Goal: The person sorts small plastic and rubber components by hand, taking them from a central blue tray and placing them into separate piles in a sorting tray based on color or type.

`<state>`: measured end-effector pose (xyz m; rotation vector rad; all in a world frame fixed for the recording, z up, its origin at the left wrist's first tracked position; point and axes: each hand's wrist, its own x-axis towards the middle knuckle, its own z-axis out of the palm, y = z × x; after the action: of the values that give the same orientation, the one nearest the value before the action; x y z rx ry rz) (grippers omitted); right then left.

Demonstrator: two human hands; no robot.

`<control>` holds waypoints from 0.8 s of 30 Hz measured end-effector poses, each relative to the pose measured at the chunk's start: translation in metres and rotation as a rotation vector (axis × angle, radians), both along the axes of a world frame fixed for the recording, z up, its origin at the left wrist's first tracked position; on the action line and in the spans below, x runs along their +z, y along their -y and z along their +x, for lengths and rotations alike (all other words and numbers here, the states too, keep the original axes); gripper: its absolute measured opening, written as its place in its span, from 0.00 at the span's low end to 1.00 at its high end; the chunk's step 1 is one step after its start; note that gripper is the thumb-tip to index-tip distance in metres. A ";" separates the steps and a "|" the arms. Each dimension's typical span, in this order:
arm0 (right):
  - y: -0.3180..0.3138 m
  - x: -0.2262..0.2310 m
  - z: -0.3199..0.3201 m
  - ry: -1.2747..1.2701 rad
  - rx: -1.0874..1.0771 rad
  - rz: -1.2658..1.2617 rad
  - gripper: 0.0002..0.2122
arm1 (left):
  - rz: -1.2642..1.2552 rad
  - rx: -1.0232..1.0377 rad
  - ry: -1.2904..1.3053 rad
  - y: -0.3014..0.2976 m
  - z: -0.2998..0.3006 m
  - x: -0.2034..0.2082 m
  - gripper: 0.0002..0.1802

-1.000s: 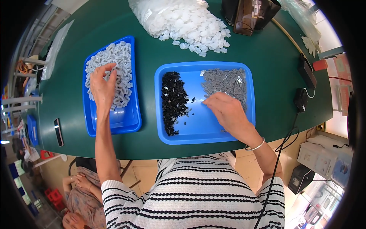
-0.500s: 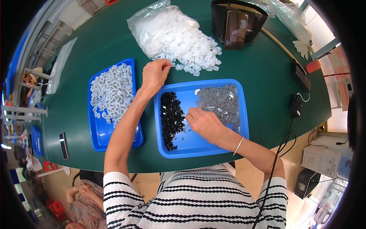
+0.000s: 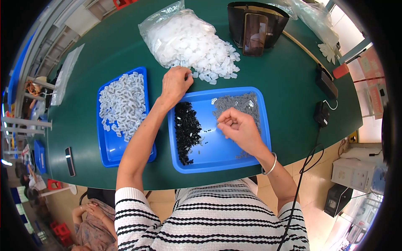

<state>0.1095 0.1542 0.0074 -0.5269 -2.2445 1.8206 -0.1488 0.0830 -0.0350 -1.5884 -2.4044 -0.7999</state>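
Observation:
My left hand reaches to the near edge of a heap of small translucent white plastic pieces. Its thumb and fingers are pinched beside the nearest pieces; what they hold, if anything, is hidden. Over a wide blue tray, my right hand has its fingers curled and pinched, with nothing I can make out between them. Small black parts fill the tray's left side, and small grey parts lie in a pile at its far right, partly behind the right hand.
The white pieces spill from a clear plastic bag. A narrower blue tray of pale grey pieces stands left. Beyond are a black container and a phone leaning on it. A cable hangs right; another person sits lower left.
My right hand has moved right, away from the black parts toward the grey pile's side. The left hand has shifted slightly right along the edge of the white heap, still pinched.

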 end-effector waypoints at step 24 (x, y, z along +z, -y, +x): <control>0.013 -0.013 0.000 -0.257 -0.119 -0.756 0.03 | 0.363 -0.026 1.429 0.067 0.137 0.044 0.09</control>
<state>0.1094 0.1408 -0.0059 -0.4821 -1.2845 2.4666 -0.0116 0.0159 0.0085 -0.9148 -2.5153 -2.8713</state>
